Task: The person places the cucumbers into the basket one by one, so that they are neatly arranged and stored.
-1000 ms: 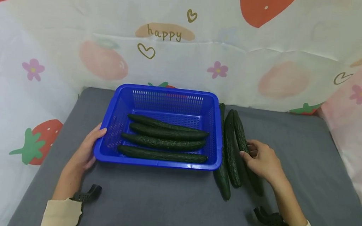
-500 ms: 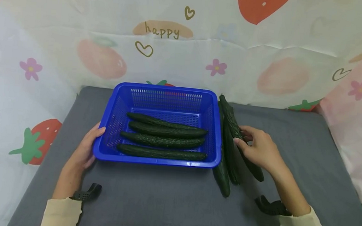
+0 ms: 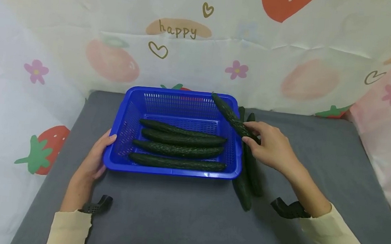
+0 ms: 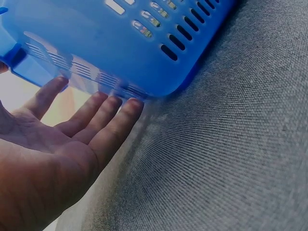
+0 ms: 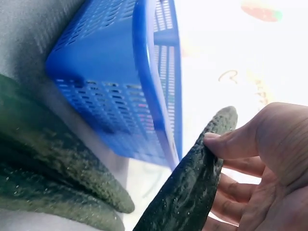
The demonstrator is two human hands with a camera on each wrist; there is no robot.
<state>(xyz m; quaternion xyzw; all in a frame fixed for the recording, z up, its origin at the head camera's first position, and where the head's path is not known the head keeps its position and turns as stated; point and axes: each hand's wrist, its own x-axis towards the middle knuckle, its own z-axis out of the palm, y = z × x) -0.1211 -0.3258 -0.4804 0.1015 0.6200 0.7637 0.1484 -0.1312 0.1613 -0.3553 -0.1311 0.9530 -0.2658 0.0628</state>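
Gray tablecloth (image 3: 181, 216) spreading nearest me. Two loose cucumbers (image 3: 254, 176) lying just beside basket's (image 3: 171, 171) right side. I'm holding basket by left rim with left hand (image 3: 94, 156), thumb over edge, fingers fairly straight against outer wall. Four cucumbers (image 3: 179, 150) lying inside. With right hand (image 3: 272, 148) I'm pinching raised cucumber (image 3: 231, 118), thumb opposing fingers; it's slanting across above right rim. Printed curtain (image 3: 186, 69) hanging behind.

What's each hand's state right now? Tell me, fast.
Left hand: open, straight fingers touching the basket, thumb on its rim.
Right hand: closed, holding a cucumber.
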